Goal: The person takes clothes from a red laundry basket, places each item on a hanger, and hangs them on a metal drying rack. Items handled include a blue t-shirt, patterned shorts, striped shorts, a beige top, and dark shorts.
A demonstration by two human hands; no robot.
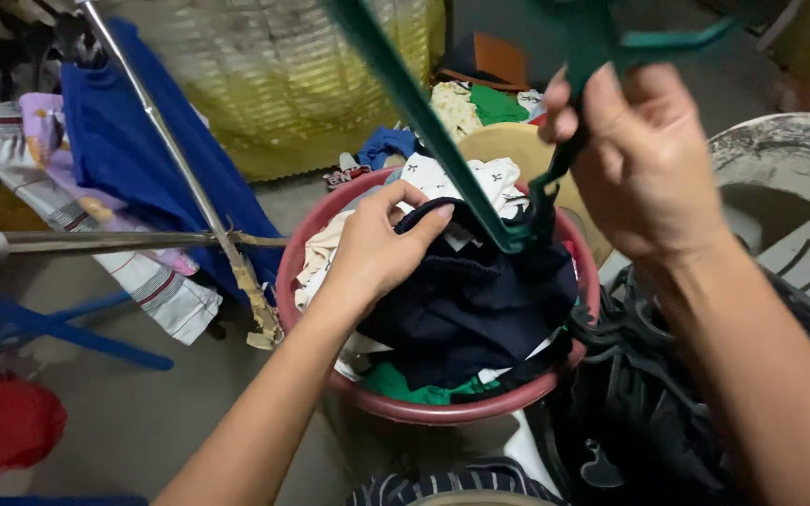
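Note:
A round red basin [424, 409] full of mixed laundry stands in the middle. On top of the pile lies a dark navy garment [466, 305]. My left hand [379, 248] pinches the upper edge of that garment. My right hand [639, 159] is raised above the basin's right side, closed around the neck of a green plastic hanger [424, 112]. One arm of the hanger slants down to the garment's edge, close to my left fingertips.
A metal drying rack pole [180, 169] crosses the left, with a blue garment [133, 141] and a striped cloth [133, 272] hung over it. A pile of black hangers [639, 394] lies at the lower right, below a white plastic chair [789, 187]. More clothes [480, 103] lie behind the basin.

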